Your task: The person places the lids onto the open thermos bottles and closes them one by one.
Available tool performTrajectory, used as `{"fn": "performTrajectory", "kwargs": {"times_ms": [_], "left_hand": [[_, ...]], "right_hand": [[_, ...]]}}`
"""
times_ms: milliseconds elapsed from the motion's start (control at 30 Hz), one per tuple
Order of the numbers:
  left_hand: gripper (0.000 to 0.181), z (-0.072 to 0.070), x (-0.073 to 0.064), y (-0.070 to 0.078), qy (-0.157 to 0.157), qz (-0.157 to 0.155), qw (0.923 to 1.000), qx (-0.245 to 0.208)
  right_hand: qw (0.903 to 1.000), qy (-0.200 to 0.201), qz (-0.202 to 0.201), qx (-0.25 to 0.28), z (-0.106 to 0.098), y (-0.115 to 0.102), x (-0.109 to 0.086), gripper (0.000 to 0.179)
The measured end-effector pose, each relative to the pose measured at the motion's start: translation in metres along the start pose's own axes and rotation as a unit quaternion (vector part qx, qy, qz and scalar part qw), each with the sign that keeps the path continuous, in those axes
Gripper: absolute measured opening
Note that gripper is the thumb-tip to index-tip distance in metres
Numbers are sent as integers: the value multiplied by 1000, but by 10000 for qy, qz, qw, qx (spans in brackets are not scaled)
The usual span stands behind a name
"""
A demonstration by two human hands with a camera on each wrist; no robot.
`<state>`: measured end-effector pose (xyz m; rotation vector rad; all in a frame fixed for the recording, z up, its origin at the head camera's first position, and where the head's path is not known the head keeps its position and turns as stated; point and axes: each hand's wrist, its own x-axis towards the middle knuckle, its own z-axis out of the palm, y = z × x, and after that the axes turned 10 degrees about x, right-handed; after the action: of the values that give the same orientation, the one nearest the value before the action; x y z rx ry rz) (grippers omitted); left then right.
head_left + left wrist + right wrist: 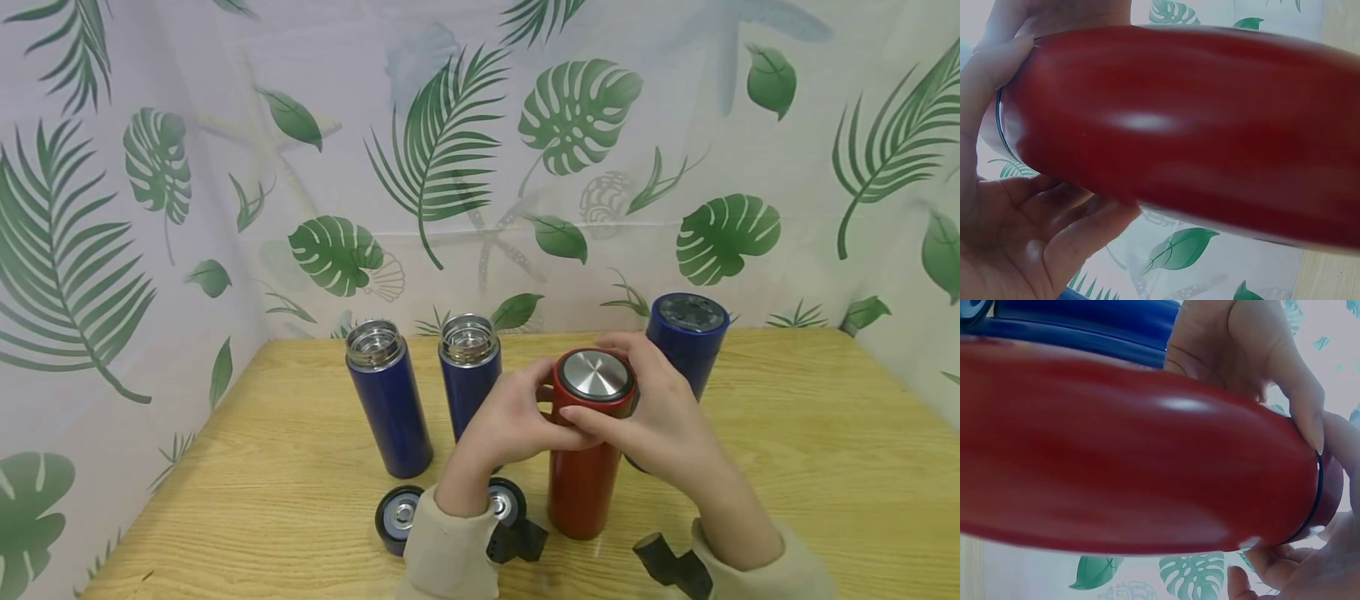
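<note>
A red thermos flask (585,492) with a silver-topped lid (596,373) stands upright between both hands; whether its base touches the table I cannot tell. My left hand (512,417) grips it from the left near the top, thumb across the front. From the right, my right hand (663,408) curls round the lid end, its thumb over the front near the left thumb. In the left wrist view, the flask's red body (1185,125) passes between the hands. The right wrist view shows the lid seam (1318,494) beside the fingers.
Two lidless blue flasks (390,417) (457,379) stand at the left. Their likely lids, a round one (397,518) and another (506,502) partly behind the left sleeve, lie in front. A lidded blue flask (686,337) stands behind the right hand. Leaf-patterned cloth (450,167) backs the wooden table (300,517).
</note>
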<state>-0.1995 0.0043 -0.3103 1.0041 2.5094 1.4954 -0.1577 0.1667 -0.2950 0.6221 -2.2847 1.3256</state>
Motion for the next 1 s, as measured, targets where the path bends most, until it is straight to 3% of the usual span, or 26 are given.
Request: {"fn": "performTrajectory", "kwargs": {"times_ms": [167, 467, 767, 1000], "left_hand": [[54, 0, -1, -1, 22, 79, 9999, 120], [65, -3, -4, 1, -267, 144, 9981, 535], [75, -1, -3, -3, -520, -12, 9952, 835], [71, 1, 0, -4, -305, -52, 9958, 865]], "right_hand": [[10000, -32, 12, -40, 0, -2, 0, 62], [9992, -333, 4, -233, -4, -3, 0, 68], [9991, -239, -176, -314, -18, -6, -3, 69], [9990, -227, -68, -392, -25, -6, -3, 72]]}}
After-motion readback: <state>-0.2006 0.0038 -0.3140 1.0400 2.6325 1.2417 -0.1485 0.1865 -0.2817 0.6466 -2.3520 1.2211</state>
